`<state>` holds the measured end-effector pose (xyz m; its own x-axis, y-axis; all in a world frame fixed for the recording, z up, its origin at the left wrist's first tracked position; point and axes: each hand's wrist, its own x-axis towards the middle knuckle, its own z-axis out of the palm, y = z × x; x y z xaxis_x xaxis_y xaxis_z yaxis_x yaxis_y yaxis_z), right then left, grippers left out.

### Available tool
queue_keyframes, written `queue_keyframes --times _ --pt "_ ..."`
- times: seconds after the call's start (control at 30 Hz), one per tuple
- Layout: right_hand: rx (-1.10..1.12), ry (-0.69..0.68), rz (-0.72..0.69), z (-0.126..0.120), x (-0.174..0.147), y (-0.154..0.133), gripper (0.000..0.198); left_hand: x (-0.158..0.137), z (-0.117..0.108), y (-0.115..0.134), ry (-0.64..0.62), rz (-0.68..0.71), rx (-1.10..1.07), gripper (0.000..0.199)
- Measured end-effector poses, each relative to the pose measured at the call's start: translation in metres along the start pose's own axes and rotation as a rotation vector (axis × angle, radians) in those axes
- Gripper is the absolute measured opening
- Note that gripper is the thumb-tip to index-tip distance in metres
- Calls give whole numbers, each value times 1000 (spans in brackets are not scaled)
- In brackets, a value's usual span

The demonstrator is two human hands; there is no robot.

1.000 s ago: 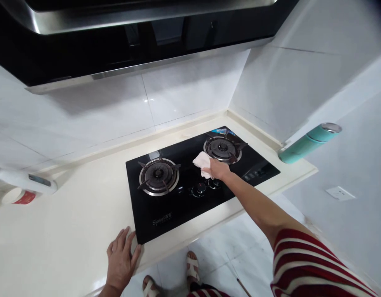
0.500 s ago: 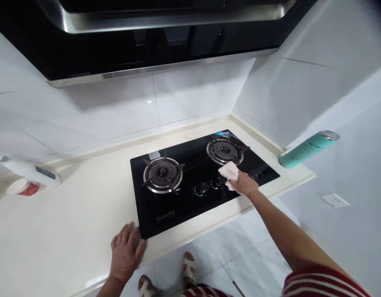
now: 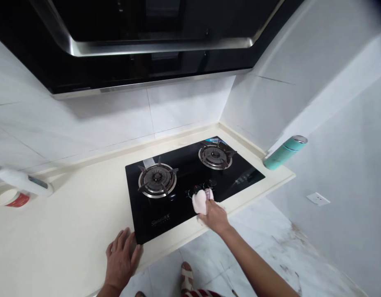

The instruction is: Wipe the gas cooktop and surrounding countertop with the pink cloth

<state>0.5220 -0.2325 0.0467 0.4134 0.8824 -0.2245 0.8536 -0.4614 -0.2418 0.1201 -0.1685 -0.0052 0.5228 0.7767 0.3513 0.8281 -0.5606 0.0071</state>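
My right hand (image 3: 216, 216) grips a pale pink cloth (image 3: 199, 201) at the front part of the black glass gas stove (image 3: 187, 165). The cloth lies just in front of the control knobs (image 3: 212, 183) and partly covers the area near one of them. My left hand (image 3: 120, 256) rests with fingers spread on the cream countertop (image 3: 76, 231), beside the stove's front left corner. Two round burners with pan supports, a left burner (image 3: 157, 180) and a right burner (image 3: 215, 156), sit on the glass.
A turquoise bottle (image 3: 285, 153) stands right of the stove near the counter's end. At far left are a white cylindrical device (image 3: 22, 180) and a red-and-white paper cup (image 3: 12, 199). A black range hood (image 3: 156, 68) overhangs the stove. A wall socket (image 3: 318, 199) is at right.
My right hand has moved the cloth left and toward the front edge, from beside the right knob to in front of the knobs. My left hand stays by the stove corner. The view has shifted slightly.
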Motion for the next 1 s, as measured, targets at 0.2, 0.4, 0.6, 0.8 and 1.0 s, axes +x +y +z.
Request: queue_keyframes --times 0.2,0.4,0.6,0.8,1.0 --pt "44 9 -140 14 -10 -57 46 0 -1 0 11 7 14 40" --pt "154 91 -172 23 20 -83 49 0 -1 1 20 9 7 39" --pt "224 116 -123 16 80 -98 52 -2 -2 1 5 9 13 39" --pt "216 71 -224 0 110 -90 63 -2 -4 3 -10 -13 -2 39" --pt "169 56 -315 11 62 -95 62 -2 -4 4 -6 -17 -26 39"
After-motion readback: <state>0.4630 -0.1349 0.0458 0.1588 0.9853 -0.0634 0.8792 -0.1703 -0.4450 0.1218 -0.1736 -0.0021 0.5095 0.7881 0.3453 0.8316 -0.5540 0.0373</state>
